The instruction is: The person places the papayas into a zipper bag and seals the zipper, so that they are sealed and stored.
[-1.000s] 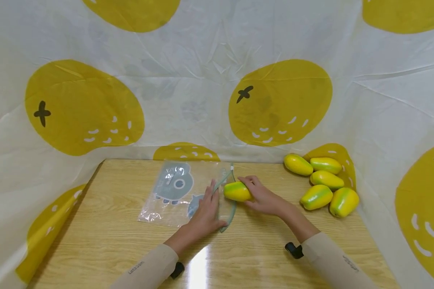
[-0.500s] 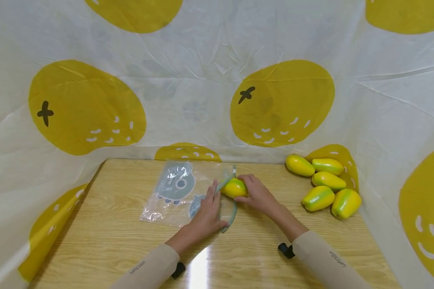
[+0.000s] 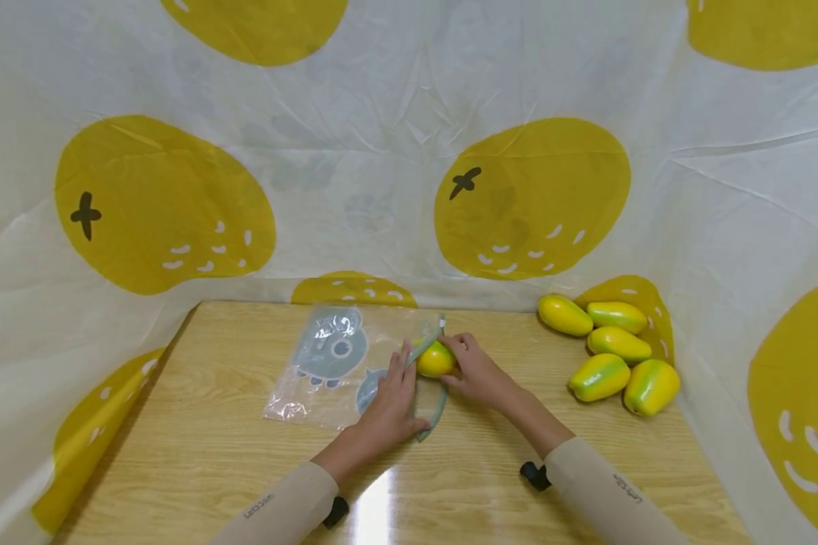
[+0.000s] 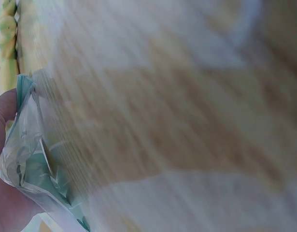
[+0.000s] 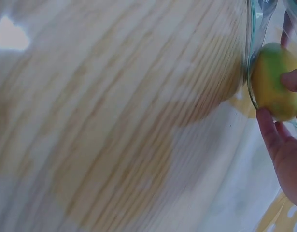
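A clear zip bag (image 3: 337, 401) with a blue-grey cartoon print lies flat on the wooden table, its green-edged mouth spread at the right. My left hand (image 3: 390, 397) holds that mouth, fingers at the upper strip and thumb near the lower end. In the left wrist view the bag's clear film (image 4: 30, 130) passes between thumb and fingers. A yellow-green papaya (image 3: 435, 360) sits in the mouth, partly under the green strip (image 3: 426, 346). Gripping its right end is my right hand (image 3: 480, 372); the right wrist view shows fingers and thumb around the papaya (image 5: 271, 89).
Several more papayas (image 3: 619, 344) are grouped at the table's back right. The wooden table (image 3: 232, 454) meets a white cloth (image 3: 375, 197) printed with large yellow fruit at the back and sides. Light glares off the tabletop in front of the hands.
My right hand has moved left, carrying the papaya from just outside the bag's mouth into it, under the green strip. My left hand stays at the mouth. The other papayas have not moved.
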